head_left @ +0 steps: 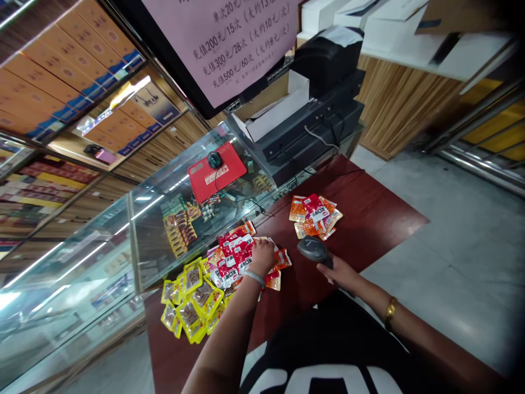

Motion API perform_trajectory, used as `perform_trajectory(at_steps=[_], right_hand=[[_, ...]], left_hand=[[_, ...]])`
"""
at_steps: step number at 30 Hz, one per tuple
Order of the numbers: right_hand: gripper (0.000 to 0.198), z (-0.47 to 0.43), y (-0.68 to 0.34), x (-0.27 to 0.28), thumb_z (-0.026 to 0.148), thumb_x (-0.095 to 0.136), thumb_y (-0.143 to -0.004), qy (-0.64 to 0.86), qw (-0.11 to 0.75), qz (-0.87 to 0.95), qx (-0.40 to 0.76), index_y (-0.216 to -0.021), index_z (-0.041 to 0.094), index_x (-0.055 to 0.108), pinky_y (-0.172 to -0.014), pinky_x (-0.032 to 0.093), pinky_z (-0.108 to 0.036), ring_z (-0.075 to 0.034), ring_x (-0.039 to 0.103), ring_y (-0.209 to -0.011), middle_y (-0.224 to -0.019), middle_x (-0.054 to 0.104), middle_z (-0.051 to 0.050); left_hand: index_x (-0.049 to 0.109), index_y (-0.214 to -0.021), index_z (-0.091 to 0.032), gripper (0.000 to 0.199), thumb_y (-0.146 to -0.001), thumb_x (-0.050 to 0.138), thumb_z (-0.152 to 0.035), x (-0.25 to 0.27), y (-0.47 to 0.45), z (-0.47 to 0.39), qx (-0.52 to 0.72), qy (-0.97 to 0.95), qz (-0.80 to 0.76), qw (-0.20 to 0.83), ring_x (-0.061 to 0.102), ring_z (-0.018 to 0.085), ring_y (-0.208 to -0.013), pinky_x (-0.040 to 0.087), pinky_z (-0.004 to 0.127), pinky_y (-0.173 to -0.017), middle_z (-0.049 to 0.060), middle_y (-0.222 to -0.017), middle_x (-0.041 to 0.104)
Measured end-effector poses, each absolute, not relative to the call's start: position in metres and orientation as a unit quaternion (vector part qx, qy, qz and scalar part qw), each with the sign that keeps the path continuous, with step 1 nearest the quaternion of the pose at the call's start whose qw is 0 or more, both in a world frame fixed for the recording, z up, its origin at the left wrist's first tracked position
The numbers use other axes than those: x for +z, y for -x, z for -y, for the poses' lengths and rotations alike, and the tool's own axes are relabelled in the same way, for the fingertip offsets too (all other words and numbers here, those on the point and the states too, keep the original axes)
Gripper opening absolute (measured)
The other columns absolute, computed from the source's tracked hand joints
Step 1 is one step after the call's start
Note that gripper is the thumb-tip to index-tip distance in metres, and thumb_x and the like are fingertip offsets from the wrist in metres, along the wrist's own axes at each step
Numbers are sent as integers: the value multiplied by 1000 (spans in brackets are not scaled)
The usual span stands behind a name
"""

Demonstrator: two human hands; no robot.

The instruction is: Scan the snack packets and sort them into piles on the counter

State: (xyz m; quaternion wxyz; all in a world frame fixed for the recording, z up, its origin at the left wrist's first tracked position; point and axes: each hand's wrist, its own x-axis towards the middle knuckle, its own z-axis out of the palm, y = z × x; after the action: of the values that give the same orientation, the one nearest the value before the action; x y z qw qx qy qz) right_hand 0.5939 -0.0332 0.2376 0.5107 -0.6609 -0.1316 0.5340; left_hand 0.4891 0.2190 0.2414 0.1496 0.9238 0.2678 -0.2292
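Note:
My left hand [263, 257] is at the right part of a pile of red and white snack packets [233, 254], its fingers bent down and closed on a packet. Its fingertips are partly hidden. Held in my right hand [334, 271] is a dark barcode scanner [312, 249], its head pointing left over the brown-red tabletop [371, 200]. Just beyond the scanner lies a smaller heap of orange and red packets [315, 214]. Yellow snack packets [192, 298] form another pile to the left, against the red and white ones.
Behind the tabletop stands a glass counter [151, 219] with a red mat [200, 189] and a computer mouse [214, 159] on it. A monitor back with a pink price sheet [246, 44] rises above. An open white box [279, 112] sits on a dark cash drawer [295, 142].

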Motion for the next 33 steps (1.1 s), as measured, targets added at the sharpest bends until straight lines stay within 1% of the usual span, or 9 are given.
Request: perform_trajectory(at_steps=[3,6,8,11,14,16,23,30,33], right_hand=[[63,34,-590,236,64,65,-74,659,512,135,534,-114,18,51,-40,33,-22,-10,42,-39,-50,44,11],[62,34,-585,234,63,65,-75,658,509,142,536,-115,18,51,-41,33,-22,-9,42,-39,-50,44,11],[61,35,-582,233,63,65,-75,657,506,145,540,-115,17,52,-40,32,-22,-9,41,-38,-49,43,11],[60,35,-577,234,61,66,-76,651,503,157,546,-115,17,53,-39,31,-21,-9,39,-38,-49,44,11],[58,34,-574,239,60,69,-74,648,503,169,546,-113,19,56,-40,32,-22,-9,40,-39,-51,46,9],[59,31,-574,243,60,70,-73,647,505,172,545,-113,18,57,-41,33,-22,-10,42,-41,-53,48,8],[61,25,-575,242,60,69,-75,650,516,155,535,-117,18,54,-41,33,-22,-10,44,-41,-52,50,7],[63,27,-576,241,63,67,-74,657,511,140,537,-113,16,53,-39,32,-21,-10,42,-38,-48,48,10],[61,23,-576,245,62,67,-74,663,505,134,536,-113,17,53,-39,32,-21,-10,42,-38,-48,47,10]], left_hand=[[63,-110,-13,44,-71,74,-31,237,-471,-208,-255,-936,-232,74,45,36,-127,35,48,-104,20,-126,58],[63,-107,-15,36,-77,68,-33,233,-471,-205,-274,-916,-266,121,56,32,-116,40,43,-99,17,-112,65],[60,-112,-17,39,-79,67,-36,231,-477,-209,-258,-883,-343,191,63,28,-103,45,38,-91,13,-102,69],[59,-112,-18,36,-83,64,-38,225,-489,-216,-145,-805,-447,362,67,22,-90,49,32,-81,11,-98,71],[60,-101,-16,29,-84,61,-39,218,-503,-217,-17,-699,-457,551,67,19,-81,52,32,-78,9,-91,71],[60,-97,-16,27,-83,61,-39,214,-509,-214,29,-650,-441,618,67,18,-79,53,32,-77,8,-88,71],[61,-105,-17,33,-83,62,-41,211,-509,-216,26,-667,-466,581,66,19,-80,53,31,-70,10,-96,70],[57,-120,-18,43,-86,58,-44,213,-544,-198,54,-587,-334,736,65,18,-98,51,33,-89,9,-111,69],[59,-115,-17,41,-83,63,-42,217,-533,-200,38,-642,-351,680,63,19,-105,48,34,-94,10,-113,68]])
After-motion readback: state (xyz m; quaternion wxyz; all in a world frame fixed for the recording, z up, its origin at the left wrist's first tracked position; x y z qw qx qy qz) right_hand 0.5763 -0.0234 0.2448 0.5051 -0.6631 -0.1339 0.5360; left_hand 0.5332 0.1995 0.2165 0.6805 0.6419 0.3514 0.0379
